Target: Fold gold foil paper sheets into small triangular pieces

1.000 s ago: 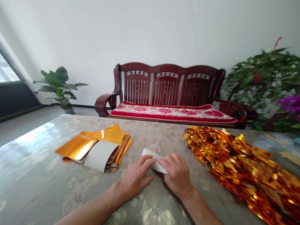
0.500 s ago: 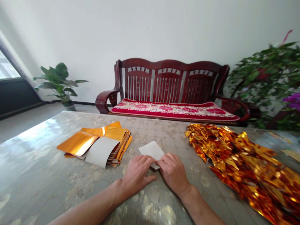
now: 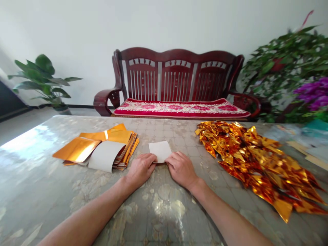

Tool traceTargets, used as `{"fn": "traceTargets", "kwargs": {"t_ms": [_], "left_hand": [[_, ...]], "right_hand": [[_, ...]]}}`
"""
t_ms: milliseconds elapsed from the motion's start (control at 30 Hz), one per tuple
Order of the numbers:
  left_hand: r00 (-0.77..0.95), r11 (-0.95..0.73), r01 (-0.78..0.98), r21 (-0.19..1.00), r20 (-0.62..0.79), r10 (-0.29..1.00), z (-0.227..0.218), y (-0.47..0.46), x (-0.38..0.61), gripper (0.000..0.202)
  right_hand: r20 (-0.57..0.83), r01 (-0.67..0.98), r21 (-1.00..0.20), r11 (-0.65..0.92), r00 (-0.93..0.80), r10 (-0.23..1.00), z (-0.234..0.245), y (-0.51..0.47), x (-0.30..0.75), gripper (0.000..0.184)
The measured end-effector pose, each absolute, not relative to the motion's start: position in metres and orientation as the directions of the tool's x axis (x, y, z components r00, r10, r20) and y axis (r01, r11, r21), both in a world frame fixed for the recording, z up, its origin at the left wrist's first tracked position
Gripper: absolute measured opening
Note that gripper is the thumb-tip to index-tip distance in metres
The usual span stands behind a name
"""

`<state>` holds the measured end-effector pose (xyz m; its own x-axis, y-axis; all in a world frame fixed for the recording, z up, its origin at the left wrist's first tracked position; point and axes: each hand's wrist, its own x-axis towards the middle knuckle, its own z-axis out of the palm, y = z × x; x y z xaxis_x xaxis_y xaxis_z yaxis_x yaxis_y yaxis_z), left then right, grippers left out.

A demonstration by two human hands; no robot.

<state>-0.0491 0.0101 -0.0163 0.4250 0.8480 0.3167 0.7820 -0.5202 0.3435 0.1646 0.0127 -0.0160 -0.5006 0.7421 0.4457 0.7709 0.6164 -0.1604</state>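
A small sheet of paper [image 3: 160, 150], pale side up, lies on the table between my two hands. My left hand [image 3: 142, 167] pinches its near left corner, thumb and fingers closed. At the near right corner, my right hand [image 3: 180, 168] pinches the paper in the same way. The sheet's near edge looks slightly raised. To the left lies a loose stack of gold foil paper [image 3: 84, 148], with one sheet showing its greyish-white back. On the right, a large heap of folded gold foil pieces [image 3: 252, 153] spreads toward the table's right side.
The table [image 3: 64, 201] has a glossy, patterned cover. Clear plastic bags [image 3: 284, 131] and pale card strips lie at the far right. Behind the table stand a dark red wooden bench [image 3: 176, 78] with a red floral cushion, and potted plants [image 3: 47, 80] on both sides.
The paper has turned so its near edge faces me squarely. My hands have moved apart, from meeting at one spot to its two near corners. The camera view has shifted.
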Motion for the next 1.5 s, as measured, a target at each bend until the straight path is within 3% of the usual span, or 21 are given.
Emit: {"fn": "traceTargets", "kwargs": {"t_ms": [133, 367, 667, 833, 1100, 1500], "left_hand": [[0.452, -0.553, 0.754, 0.355, 0.330, 0.829, -0.014, 0.009, -0.048, 0.011], [0.474, -0.578, 0.724, 0.376, 0.337, 0.813, -0.016, 0.010, -0.049, 0.019], [0.519, -0.614, 0.740, 0.275, 0.346, 0.781, -0.015, 0.003, -0.046, 0.013], [0.529, -0.580, 0.782, 0.227, 0.249, 0.811, -0.005, 0.001, -0.039, 0.018], [0.517, -0.563, 0.749, 0.349, 0.223, 0.826, 0.006, 0.006, -0.036, 0.022], [0.411, -0.485, 0.725, 0.489, 0.259, 0.874, -0.012, 0.015, -0.033, 0.021]], "right_hand": [[0.447, 0.769, -0.147, 0.622, -0.510, 0.735, -0.016, 0.014, 0.163, 0.017], [0.430, 0.673, -0.251, 0.696, -0.566, 0.703, -0.016, 0.025, 0.181, 0.019], [0.451, 0.721, 0.005, 0.693, -0.621, 0.642, -0.012, 0.007, 0.195, 0.017], [0.463, 0.709, -0.093, 0.699, -0.591, 0.661, -0.014, 0.004, 0.197, 0.015], [0.453, 0.682, -0.318, 0.659, -0.501, 0.737, -0.018, 0.009, 0.212, 0.014], [0.421, 0.762, -0.242, 0.601, -0.475, 0.772, -0.015, 0.012, 0.214, 0.012]]}}
